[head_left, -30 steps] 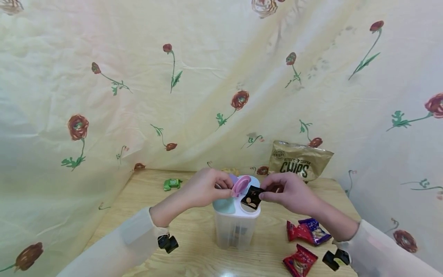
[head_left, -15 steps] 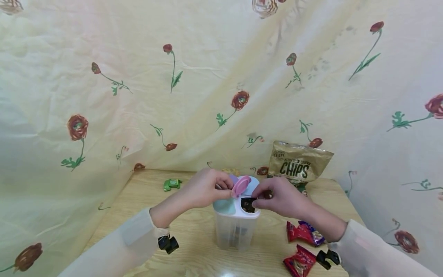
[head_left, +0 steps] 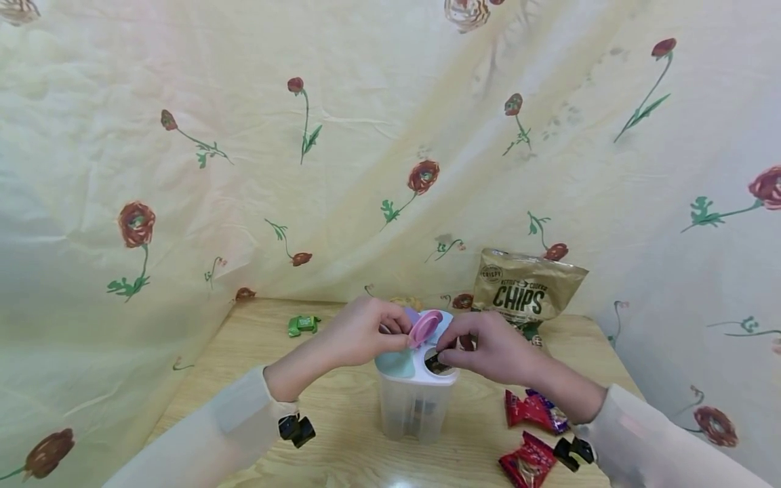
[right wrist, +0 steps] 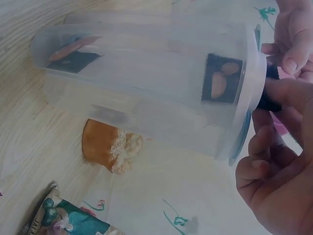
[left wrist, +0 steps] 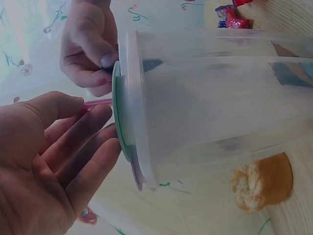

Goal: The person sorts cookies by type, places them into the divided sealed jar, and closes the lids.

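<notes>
A clear plastic storage canister (head_left: 411, 407) with a white lid and pastel flaps stands upright on the table. My left hand (head_left: 369, 332) pinches the raised pink flap (head_left: 427, 329) between thumb and finger. Over the uncovered round hole, my right hand (head_left: 488, 346) pinches the top of a small black snack packet (head_left: 434, 364). In the right wrist view the packet (right wrist: 222, 78) hangs mostly inside the canister, below the lid, with its upper end between thumb and fingers. Another dark packet (right wrist: 76, 58) lies at the canister's bottom.
Red and purple snack packets (head_left: 529, 461) lie to the right of the canister. A gold chips bag (head_left: 525, 285) stands at the back right. One green packet (head_left: 303, 325) is at the back left. Behind the canister sits a piece of bread (right wrist: 105, 147).
My right hand has moved down and left to the hole, lowering the black packet through it into the canister. The left hand keeps its pinch on the pink flap.
</notes>
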Available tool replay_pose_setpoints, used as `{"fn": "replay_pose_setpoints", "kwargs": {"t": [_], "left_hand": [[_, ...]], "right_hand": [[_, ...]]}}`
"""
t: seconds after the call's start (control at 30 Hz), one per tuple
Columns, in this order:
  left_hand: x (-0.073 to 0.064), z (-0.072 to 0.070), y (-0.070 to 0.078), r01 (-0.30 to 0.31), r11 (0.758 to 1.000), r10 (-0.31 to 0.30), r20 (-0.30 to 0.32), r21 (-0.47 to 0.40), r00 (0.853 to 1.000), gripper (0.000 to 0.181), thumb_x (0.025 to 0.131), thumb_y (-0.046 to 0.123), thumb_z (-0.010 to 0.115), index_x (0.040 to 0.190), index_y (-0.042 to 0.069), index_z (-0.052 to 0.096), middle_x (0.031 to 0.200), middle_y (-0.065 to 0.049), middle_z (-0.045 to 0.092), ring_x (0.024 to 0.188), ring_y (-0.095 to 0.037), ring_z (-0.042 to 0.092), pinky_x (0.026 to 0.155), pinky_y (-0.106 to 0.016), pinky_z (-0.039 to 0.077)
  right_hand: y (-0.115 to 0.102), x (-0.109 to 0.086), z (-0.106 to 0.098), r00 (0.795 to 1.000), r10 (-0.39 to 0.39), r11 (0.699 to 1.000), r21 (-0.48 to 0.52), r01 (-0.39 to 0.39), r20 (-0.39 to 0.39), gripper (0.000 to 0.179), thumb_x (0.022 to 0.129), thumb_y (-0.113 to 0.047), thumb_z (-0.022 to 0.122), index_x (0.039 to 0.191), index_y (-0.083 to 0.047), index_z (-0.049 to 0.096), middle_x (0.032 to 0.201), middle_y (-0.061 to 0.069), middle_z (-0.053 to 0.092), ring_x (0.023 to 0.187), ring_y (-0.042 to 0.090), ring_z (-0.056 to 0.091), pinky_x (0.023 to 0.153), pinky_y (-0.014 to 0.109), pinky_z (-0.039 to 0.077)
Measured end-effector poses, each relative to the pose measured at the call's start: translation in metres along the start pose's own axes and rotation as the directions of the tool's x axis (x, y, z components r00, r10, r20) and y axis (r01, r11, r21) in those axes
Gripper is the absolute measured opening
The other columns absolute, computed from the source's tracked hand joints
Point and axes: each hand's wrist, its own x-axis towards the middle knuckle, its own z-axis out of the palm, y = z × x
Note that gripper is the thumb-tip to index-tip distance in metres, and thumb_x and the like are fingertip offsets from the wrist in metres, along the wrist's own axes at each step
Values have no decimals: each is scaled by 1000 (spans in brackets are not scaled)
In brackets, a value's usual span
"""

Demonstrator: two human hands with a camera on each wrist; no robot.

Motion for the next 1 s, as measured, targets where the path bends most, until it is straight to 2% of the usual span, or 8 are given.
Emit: {"fn": "replay_pose_setpoints", "kwargs": {"t": [0.2, 0.33, 0.47, 0.6, 0.7, 0.8, 0.9, 1.0], "left_hand": [[-1, 0, 1, -3, 1000, 3, 3, -2, 1000, 3, 93, 21, 77, 96, 19, 77, 95, 8, 76, 90, -6, 71, 80, -26, 58], [-1, 0, 1, -2, 1000, 2, 5, -2, 1000, 3, 93, 21, 77, 96, 19, 77, 95, 8, 76, 91, -7, 71, 81, -27, 58], [-1, 1, 2, 6, 1000, -6, 5, 0, 1000, 3, 93, 22, 77, 96, 20, 77, 95, 9, 76, 91, -7, 71, 81, -28, 58], [-2, 1, 2, 7, 1000, -7, 1, -3, 1000, 5, 92, 22, 78, 95, 18, 77, 94, 9, 76, 89, -6, 71, 79, -26, 58], [-2, 1, 2, 10, 1000, -10, 0, -3, 1000, 5, 92, 23, 78, 95, 19, 77, 94, 9, 76, 89, -5, 70, 79, -26, 57], [-1, 0, 3, 12, 1000, -12, 2, -5, 1000, 4, 93, 23, 77, 95, 20, 77, 94, 9, 76, 90, -5, 70, 80, -26, 57], [-1, 0, 3, 14, 1000, -14, 3, -5, 1000, 3, 93, 23, 77, 95, 20, 77, 93, 9, 76, 89, -5, 70, 81, -27, 57], [-1, 0, 4, 14, 1000, -14, 4, -3, 1000, 4, 93, 23, 77, 95, 20, 77, 93, 9, 76, 89, -5, 70, 81, -27, 57]], "right_hand": [[-4, 1, 2, 999, 22, 999, -48, -20, 42, 11, 87, -18, 82, 84, -28, 80, 82, -14, 64, 71, 4, 56, 60, 24, 48], [-5, 3, 3, 997, 45, 999, -33, -43, 68, 10, 87, -18, 83, 82, -27, 80, 80, -14, 65, 70, 4, 56, 60, 24, 48], [-3, 2, 3, 994, 61, 998, -13, -60, 95, 1, 88, -24, 82, 87, -24, 82, 84, -12, 69, 73, 4, 59, 63, 24, 51], [-2, 0, -1, 994, 64, 998, -9, -63, 93, 7, 90, -28, 80, 92, -20, 80, 85, -13, 71, 70, 4, 59, 61, 24, 51], [-3, 0, -6, 995, 80, 997, -12, -79, 66, 8, 92, -27, 78, 93, -19, 78, 81, -13, 69, 65, 6, 58, 59, 25, 50], [-3, 0, -11, 993, 114, 993, -17, -114, -5, 7, 94, -25, 76, 97, -18, 76, 79, -10, 67, 65, 8, 57, 58, 25, 50], [-1, 4, -15, 983, 168, 985, 38, -166, -73, 10, 97, -24, 72, 103, -16, 76, 81, -4, 68, 67, 12, 59, 59, 27, 51], [3, 8, -18, 966, 247, 961, 148, -234, -79, 19, 100, -29, 69, 111, -14, 76, 83, 2, 68, 68, 16, 59, 56, 28, 50]]}}
